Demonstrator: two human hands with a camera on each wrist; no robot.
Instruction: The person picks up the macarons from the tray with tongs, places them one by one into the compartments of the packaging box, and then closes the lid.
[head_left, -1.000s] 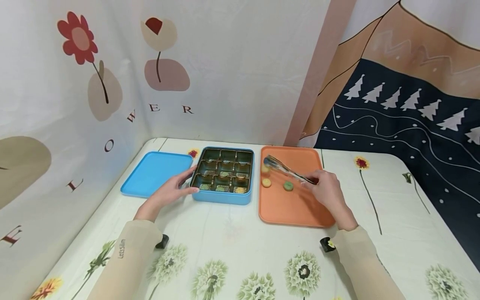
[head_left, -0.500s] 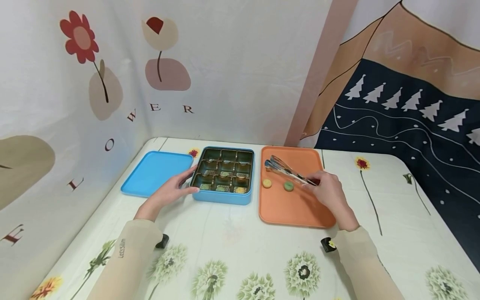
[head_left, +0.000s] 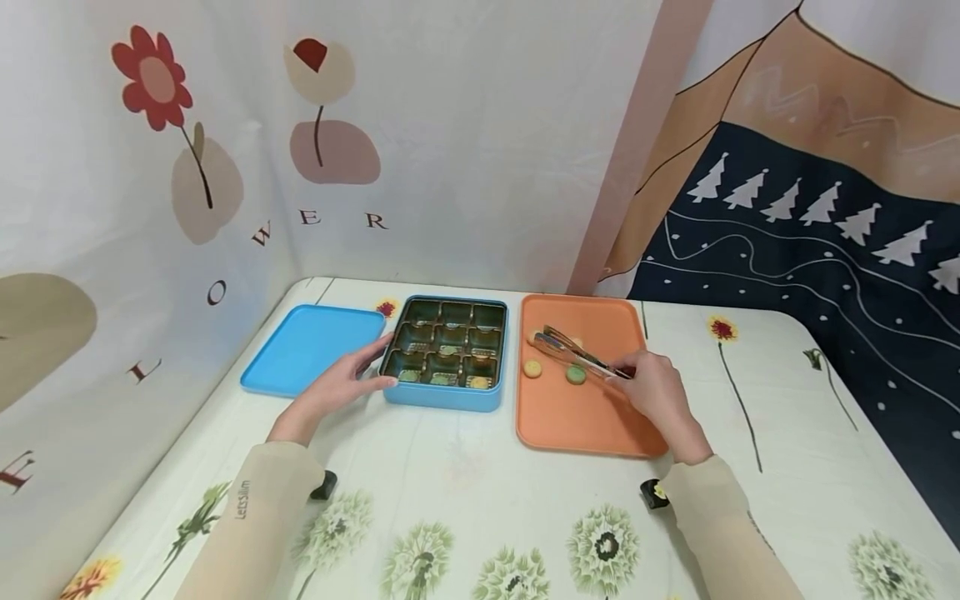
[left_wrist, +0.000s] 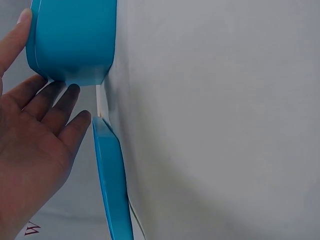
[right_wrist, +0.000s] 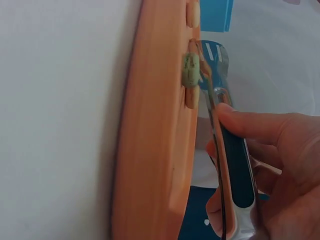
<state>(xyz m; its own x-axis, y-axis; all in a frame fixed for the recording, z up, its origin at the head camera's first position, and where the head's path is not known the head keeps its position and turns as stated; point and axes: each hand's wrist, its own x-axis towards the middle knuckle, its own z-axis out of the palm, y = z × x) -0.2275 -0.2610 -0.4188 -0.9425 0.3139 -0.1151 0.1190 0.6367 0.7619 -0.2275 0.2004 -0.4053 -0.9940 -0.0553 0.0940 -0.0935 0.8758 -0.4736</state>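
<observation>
The left hand (head_left: 341, 385) rests against the left side of a blue box (head_left: 442, 397), thumb on its rim. In the left wrist view its fingers (left_wrist: 62, 107) lie fairly straight along the box's side. A brown tray (head_left: 457, 312) with several compartments fills the box. Small green and yellow cookies lie in the near compartments. The right hand (head_left: 654, 385) grips metal tongs (head_left: 592, 359) over an orange tray (head_left: 585, 425). Below the tongs are a green cookie (head_left: 575, 375) and a yellow cookie (head_left: 532, 369). The tongs' ends partly hide other yellow cookies; contact is unclear.
A blue lid (head_left: 311, 346) lies flat left of the box. The flower-print tablecloth (head_left: 465, 475) covers the table. Printed fabric (head_left: 480, 150) hangs behind the table and on the left.
The tongs' ends have moved slightly right and toward the person over the orange tray, uncovering part of a yellow cookie at the left. The left hand stays against the box.
</observation>
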